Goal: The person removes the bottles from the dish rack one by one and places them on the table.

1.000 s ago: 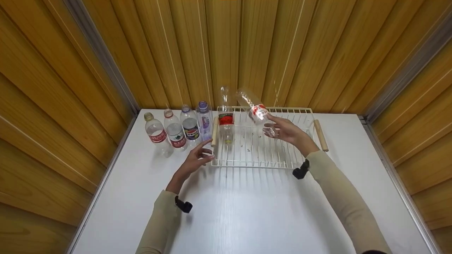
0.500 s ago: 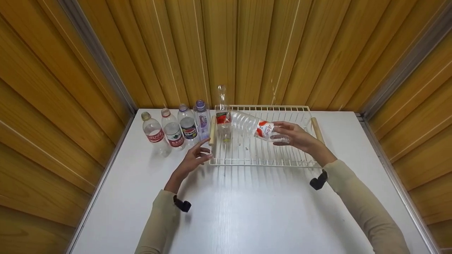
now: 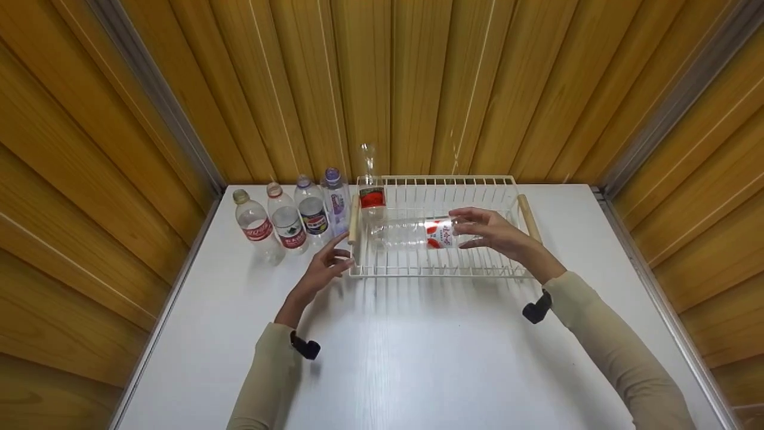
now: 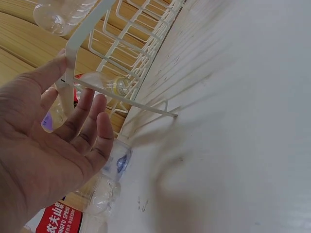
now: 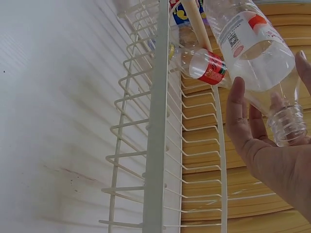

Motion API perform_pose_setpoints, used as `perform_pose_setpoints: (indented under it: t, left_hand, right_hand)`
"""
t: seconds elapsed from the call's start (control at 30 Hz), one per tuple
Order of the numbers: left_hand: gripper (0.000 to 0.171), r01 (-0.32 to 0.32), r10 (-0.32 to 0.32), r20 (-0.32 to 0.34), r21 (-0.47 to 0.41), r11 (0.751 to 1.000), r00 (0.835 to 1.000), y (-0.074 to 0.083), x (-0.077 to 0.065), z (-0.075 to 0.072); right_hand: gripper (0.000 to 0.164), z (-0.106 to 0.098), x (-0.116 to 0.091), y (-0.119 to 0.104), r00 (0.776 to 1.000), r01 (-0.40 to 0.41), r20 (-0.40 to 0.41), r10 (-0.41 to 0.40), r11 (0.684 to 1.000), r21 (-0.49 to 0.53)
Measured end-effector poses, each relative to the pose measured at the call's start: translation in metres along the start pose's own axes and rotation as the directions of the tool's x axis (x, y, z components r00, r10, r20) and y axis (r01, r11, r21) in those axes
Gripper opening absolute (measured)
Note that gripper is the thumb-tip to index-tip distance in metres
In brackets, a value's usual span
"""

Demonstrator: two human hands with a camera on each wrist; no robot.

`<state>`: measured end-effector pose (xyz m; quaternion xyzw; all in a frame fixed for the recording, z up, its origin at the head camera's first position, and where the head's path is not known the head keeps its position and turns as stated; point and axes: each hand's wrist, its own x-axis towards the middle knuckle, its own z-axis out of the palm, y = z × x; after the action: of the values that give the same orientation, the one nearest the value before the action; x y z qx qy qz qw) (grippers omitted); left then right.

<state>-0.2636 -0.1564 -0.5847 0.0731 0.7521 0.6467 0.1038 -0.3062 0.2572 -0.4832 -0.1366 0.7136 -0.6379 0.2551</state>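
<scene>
"So, where is the clear bottle with the red-and-white label (image 3: 439, 233)?"

"Over the white wire rack (image 3: 441, 276), lying roughly level, base end to the left and bare threaded neck to the right. I can't tell whether it touches the wires beneath."

"And what has hold of it?"

"The right hand (image 3: 498, 236). That grip is curved round the neck end, fingertips against the bottle's shoulder."

"What about the left hand (image 3: 322, 269)?"

"It touches the near left corner of the rack. Its grip is loose: thumb on the white frame, the other fingers lightly bent, just by the end of the left wooden handle (image 3: 354, 221)."

"Is the rack holding anything?"

"Yes, a bottle with a dark-and-red label (image 3: 373, 197) stands upside down at the left end; both wrist views show yellow at its neck, down by the wires."

"And outside it?"

"Four more stand upright in a row on the white desk (image 3: 388, 358), left of the rack: a red-labelled bottle (image 3: 258, 230), a white-and-red-labelled bottle (image 3: 290, 230), a dark-labelled bottle (image 3: 315, 218) and, nearest the handle, a purple-tinted bottle (image 3: 337, 206)."

"What's behind?"

"Wood-grain panels (image 3: 412, 89), which run along both sides too. Beige sleeves (image 3: 615, 352) cover the forearms."
</scene>
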Motion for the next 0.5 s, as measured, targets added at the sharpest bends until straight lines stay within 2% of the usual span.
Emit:
perform_pose_setpoints:
  t: [0.13,0.23,0.3,0.4,0.5]
  left_hand:
    - [0.067,0.009,-0.007,-0.042,0.049,0.999,0.999,0.011,-0.003,0.002]
    - [0.063,-0.010,0.022,-0.125,0.093,0.996,0.992,0.019,-0.007,0.004]
    - [0.061,-0.041,0.058,-0.197,0.089,0.995,0.979,0.024,-0.008,0.003]
    - [0.059,-0.105,0.128,-0.296,0.092,0.990,0.947,0.030,-0.010,0.004]
    - [0.055,-0.165,0.194,-0.318,0.115,0.979,0.928,0.041,-0.013,0.007]
  right_hand:
    - [0.057,0.002,-0.001,-0.002,1.000,0.000,0.010,0.000,1.000,-0.009]
    - [0.058,0.004,-0.002,-0.004,1.000,0.004,0.019,-0.004,1.000,-0.011]
    - [0.058,0.006,-0.003,-0.005,1.000,0.004,0.022,-0.004,1.000,-0.002]
    - [0.058,0.008,-0.005,-0.006,0.999,0.012,0.036,-0.012,1.000,0.003]
    - [0.059,0.009,-0.008,-0.007,0.999,0.022,0.047,-0.023,1.000,0.012]
